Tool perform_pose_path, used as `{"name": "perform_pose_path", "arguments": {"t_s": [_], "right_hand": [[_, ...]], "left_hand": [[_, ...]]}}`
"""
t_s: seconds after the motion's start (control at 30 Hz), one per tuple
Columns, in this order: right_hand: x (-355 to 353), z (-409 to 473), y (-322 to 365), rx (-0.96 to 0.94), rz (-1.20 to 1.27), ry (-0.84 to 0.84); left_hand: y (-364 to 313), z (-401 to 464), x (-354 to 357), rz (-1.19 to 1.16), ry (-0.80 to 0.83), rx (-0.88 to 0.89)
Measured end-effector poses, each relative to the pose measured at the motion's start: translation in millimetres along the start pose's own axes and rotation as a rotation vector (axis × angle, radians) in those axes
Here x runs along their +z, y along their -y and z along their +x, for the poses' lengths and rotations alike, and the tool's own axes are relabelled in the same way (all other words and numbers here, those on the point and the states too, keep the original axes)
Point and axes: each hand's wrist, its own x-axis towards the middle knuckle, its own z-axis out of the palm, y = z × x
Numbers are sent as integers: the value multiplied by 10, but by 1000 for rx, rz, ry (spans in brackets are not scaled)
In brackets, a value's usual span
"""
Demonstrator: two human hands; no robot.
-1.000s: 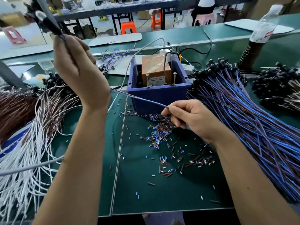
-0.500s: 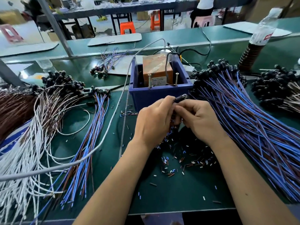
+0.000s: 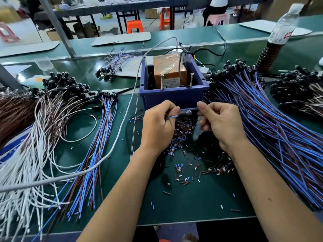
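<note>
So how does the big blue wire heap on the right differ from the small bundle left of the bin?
The right heap is far bigger and thicker than the left bundle. The right heap fans out wide; the left bundle lies in a narrow strip. Both hold blue and brown wires with black caps at the far end, much like the wire that the left hand and right hand pinch.

L hand (image 3: 157,126) + R hand (image 3: 222,124) pinch blue wire (image 3: 189,108) w/ black plug (image 3: 186,113) — just before blue bin (image 3: 174,99), over cut scraps (image 3: 182,131).
</note>
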Motion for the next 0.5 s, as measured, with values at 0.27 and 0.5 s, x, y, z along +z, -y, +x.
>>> {"name": "perform_pose_path", "arguments": {"t_s": [0.27,0.5], "right_hand": [[14,4,-56,-174,-237,12],[82,-35,-30,-178,-55,26]], "left_hand": [[9,38,-96,-172,-68,-182],[-16,13,-68,-189,15,-154]]}}
